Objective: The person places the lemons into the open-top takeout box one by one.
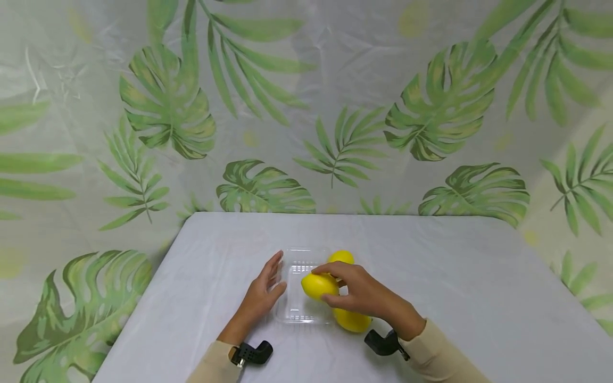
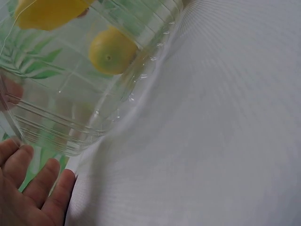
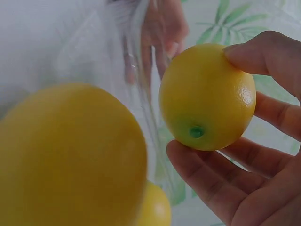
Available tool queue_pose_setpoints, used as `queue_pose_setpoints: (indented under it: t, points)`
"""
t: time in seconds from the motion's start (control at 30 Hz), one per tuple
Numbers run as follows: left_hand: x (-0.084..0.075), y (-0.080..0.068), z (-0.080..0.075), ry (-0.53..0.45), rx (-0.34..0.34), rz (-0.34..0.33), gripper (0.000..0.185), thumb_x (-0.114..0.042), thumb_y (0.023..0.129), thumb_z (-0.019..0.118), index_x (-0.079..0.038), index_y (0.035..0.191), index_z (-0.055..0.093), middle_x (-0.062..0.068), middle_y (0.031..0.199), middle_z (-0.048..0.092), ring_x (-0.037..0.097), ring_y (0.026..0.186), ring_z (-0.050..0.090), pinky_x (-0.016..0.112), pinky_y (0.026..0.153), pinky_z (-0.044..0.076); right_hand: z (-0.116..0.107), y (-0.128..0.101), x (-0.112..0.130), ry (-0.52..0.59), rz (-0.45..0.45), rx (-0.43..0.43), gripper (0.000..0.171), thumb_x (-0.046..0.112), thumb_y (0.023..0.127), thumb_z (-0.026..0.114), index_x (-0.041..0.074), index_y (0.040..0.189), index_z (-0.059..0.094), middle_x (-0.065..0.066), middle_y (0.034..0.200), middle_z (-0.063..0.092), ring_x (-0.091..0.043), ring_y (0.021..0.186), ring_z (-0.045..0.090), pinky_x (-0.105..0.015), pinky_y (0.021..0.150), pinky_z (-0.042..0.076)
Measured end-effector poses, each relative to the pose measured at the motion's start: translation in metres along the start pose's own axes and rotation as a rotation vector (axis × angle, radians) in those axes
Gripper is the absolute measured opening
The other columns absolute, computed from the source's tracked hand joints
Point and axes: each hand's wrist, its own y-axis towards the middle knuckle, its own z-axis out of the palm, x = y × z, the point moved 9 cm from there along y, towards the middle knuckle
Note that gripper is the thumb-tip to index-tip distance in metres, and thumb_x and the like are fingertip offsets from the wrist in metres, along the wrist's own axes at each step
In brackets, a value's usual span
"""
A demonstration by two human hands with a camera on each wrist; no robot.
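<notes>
A yellow lemon point(image 1: 317, 287) is pinched between the thumb and fingers of my right hand point(image 1: 366, 290), over the right part of a clear plastic container point(image 1: 298, 307). The right wrist view shows a green stem spot on this held lemon point(image 3: 202, 94). My left hand point(image 1: 262, 292) is at the container's left side, its fingers extended along the wall; whether they touch it I cannot tell. Two more lemons lie right of the container: a far one point(image 1: 342, 257), partly behind my right hand, and a near one point(image 1: 353, 322), partly under it.
A white cloth point(image 1: 455, 287) covers the table, with small creases. Behind it hangs a pale sheet point(image 1: 349, 80) printed with green leaves. Each wrist wears a black camera mount, the left one point(image 1: 254, 352) and the right one point(image 1: 383, 343) both low over the cloth.
</notes>
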Motion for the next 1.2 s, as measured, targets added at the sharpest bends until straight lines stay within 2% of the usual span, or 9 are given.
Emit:
queue_pose_setpoints:
  t: [0.13,0.27,0.4,0.53,0.63,0.77,0.93,1.03,1.2]
  points:
    - [0.014,0.004,0.0,0.019,0.013,0.016,0.069,-0.005,0.094,0.056,-0.021,0.154,0.025,-0.003,0.156,0.028,0.024,0.14,0.035,0.043,0.108,0.037,0.008,0.005,0.003,-0.007,-0.017,0.016,0.043,0.018,0.087,0.069,0.011,0.128,0.059,0.002,0.124,0.061,-0.012,0.105,0.058,-0.028,0.084,0.055]
    - [0.015,0.007,-0.002,0.03,0.005,0.04,0.07,-0.004,0.094,0.057,-0.02,0.153,0.025,-0.001,0.156,0.029,0.025,0.139,0.036,0.044,0.107,0.038,0.013,0.011,0.008,-0.029,-0.053,0.026,0.044,0.017,0.086,0.069,0.01,0.128,0.059,0.001,0.125,0.061,-0.011,0.1,0.058,-0.028,0.08,0.055]
    - [-0.002,0.006,-0.006,0.018,0.007,0.055,0.069,0.002,0.092,0.056,-0.011,0.153,0.026,0.01,0.156,0.03,0.034,0.138,0.035,0.051,0.106,0.037,0.02,0.016,0.012,-0.069,-0.063,0.046,0.043,0.017,0.086,0.068,0.01,0.128,0.059,0.002,0.124,0.062,-0.01,0.09,0.056,-0.028,0.078,0.053]
    - [-0.022,0.001,-0.007,-0.014,0.048,0.04,0.068,0.005,0.091,0.054,-0.003,0.152,0.024,0.019,0.155,0.027,0.04,0.138,0.032,0.055,0.107,0.034,0.032,0.018,0.012,-0.12,-0.032,0.098,0.043,0.021,0.087,0.067,0.011,0.129,0.059,0.004,0.125,0.06,-0.008,0.098,0.055,-0.027,0.089,0.049]
    - [-0.009,0.002,-0.004,-0.014,0.049,0.044,0.069,0.003,0.092,0.054,-0.007,0.153,0.024,0.014,0.156,0.027,0.037,0.139,0.032,0.054,0.107,0.035,0.039,0.019,0.012,-0.138,-0.019,0.12,0.043,0.022,0.088,0.066,0.012,0.129,0.059,0.006,0.126,0.06,-0.007,0.108,0.054,-0.028,0.097,0.045]
    - [0.014,0.005,-0.001,-0.009,0.02,0.044,0.07,0.001,0.092,0.056,-0.016,0.153,0.026,0.004,0.157,0.029,0.029,0.139,0.035,0.05,0.107,0.036,0.046,0.018,0.011,-0.133,-0.026,0.123,0.043,0.022,0.087,0.066,0.013,0.129,0.059,0.006,0.124,0.061,-0.006,0.107,0.054,-0.027,0.096,0.046]
    - [0.017,0.004,0.001,0.005,0.013,0.008,0.071,0.0,0.092,0.057,-0.02,0.153,0.026,-0.001,0.156,0.029,0.026,0.139,0.035,0.048,0.108,0.037,0.053,0.018,0.007,-0.135,-0.002,0.147,0.042,0.026,0.087,0.066,0.017,0.128,0.059,0.009,0.121,0.061,-0.005,0.101,0.054,-0.024,0.09,0.047]
    - [0.009,0.002,0.001,0.001,0.013,0.012,0.071,0.003,0.092,0.055,-0.017,0.153,0.025,0.005,0.157,0.028,0.031,0.139,0.035,0.051,0.107,0.036,0.056,0.017,0.006,-0.145,0.015,0.162,0.041,0.027,0.088,0.066,0.018,0.127,0.059,0.01,0.119,0.061,-0.005,0.1,0.054,-0.024,0.09,0.047]
    - [-0.013,-0.004,-0.001,-0.016,0.033,0.009,0.069,0.004,0.092,0.053,-0.012,0.153,0.025,0.011,0.157,0.027,0.034,0.14,0.033,0.052,0.108,0.034,0.059,0.017,0.003,-0.161,0.042,0.185,0.041,0.027,0.088,0.065,0.019,0.128,0.059,0.01,0.119,0.062,-0.005,0.102,0.054,-0.026,0.093,0.047]
